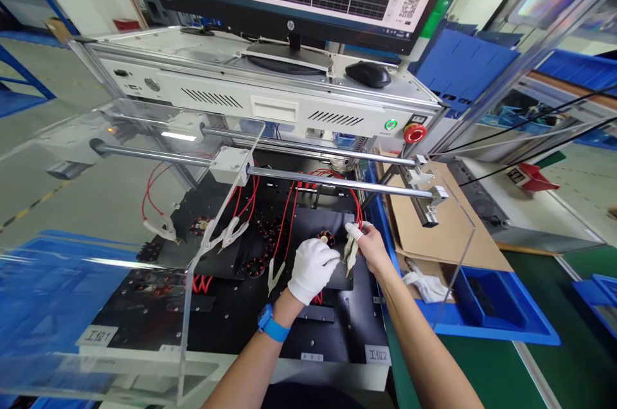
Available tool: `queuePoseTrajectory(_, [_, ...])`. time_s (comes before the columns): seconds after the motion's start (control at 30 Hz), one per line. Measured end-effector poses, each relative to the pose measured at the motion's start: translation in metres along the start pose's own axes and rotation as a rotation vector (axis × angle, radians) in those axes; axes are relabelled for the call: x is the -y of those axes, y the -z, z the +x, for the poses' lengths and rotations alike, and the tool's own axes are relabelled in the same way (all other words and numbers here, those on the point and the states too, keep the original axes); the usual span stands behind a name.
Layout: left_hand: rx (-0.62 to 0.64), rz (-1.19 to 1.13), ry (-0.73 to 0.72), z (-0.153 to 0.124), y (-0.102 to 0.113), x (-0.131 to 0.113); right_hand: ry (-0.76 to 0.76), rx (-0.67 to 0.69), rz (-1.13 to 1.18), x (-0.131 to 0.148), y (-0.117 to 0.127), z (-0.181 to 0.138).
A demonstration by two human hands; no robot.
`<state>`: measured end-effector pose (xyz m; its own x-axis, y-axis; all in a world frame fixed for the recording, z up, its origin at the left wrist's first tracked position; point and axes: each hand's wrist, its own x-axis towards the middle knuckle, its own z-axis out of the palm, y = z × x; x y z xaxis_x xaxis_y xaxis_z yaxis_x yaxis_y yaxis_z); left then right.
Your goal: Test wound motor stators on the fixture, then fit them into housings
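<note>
Head view: wound ring [326, 238] sits on the raised black plate [308, 219], partly behind the gloved left hand [314, 271]. Left fingers curl toward the clips; can't tell whether they pinch anything. Right hand [370, 245], white-covered at the fingertips, grasps white-handled clips [351, 253] beside the plate's right edge; red wires [359, 202] run up behind.

Judgement: best to grip clips by their handles, keep metal tips from touching each other, and leave slack in the wires.

Edges: steel rod [337, 181] crosses beyond the hands, limiting lift; clear cover [187, 306] bounds the left; blue tray [506, 330] lies right of the bench. Freest travel seems toward the front.
</note>
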<state>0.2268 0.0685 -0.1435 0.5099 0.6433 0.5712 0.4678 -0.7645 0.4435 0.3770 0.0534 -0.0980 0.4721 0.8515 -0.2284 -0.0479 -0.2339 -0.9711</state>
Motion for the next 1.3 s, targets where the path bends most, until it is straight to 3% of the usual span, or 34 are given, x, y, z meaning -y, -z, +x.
queuePoseTrajectory(0.1, [-0.012,-0.048,0.044,-0.001,-0.001,-0.001,-0.074,0.028,0.057,-0.003,0.007,0.001])
queuePoseTrajectory(0.27, [-0.033,-0.096,0.104,-0.001,-0.003,-0.001,-0.083,-0.134,0.112,-0.017,0.018,0.012])
queuePoseTrajectory(0.53, [-0.022,-0.105,0.095,-0.003,-0.002,0.0,-0.008,-0.17,0.127,-0.019,0.005,0.019])
queuePoseTrajectory(0.7, [-0.021,-0.088,0.089,0.0,-0.003,-0.001,0.009,-0.209,0.021,-0.024,0.008,0.023])
queuePoseTrajectory(0.87, [-0.041,0.069,-0.014,-0.012,0.007,-0.001,0.079,-0.374,-0.178,-0.047,0.027,0.036])
queuePoseTrajectory(0.97, [-0.031,0.219,0.103,-0.042,0.018,0.013,0.13,-0.419,-0.225,-0.055,0.033,0.035])
queuePoseTrajectory(1.03, [-0.015,0.326,0.293,-0.063,0.023,0.027,0.309,-0.453,-0.348,-0.05,0.029,0.025])
queuePoseTrajectory(1.1, [0.005,0.425,0.503,-0.079,0.025,0.041,0.594,-0.382,-0.505,-0.037,0.02,0.012])
queuePoseTrajectory(1.17, [0.067,0.469,0.652,-0.086,0.025,0.05,0.843,-0.151,-0.664,-0.019,0.008,0.0])
queuePoseTrajectory(1.23, [0.149,0.451,0.718,-0.085,0.024,0.055,0.976,0.108,-0.847,-0.002,-0.003,-0.004])
queuePoseTrajectory(1.3, [0.217,0.408,0.754,-0.082,0.026,0.056,1.014,0.263,-1.029,0.009,-0.011,-0.001])
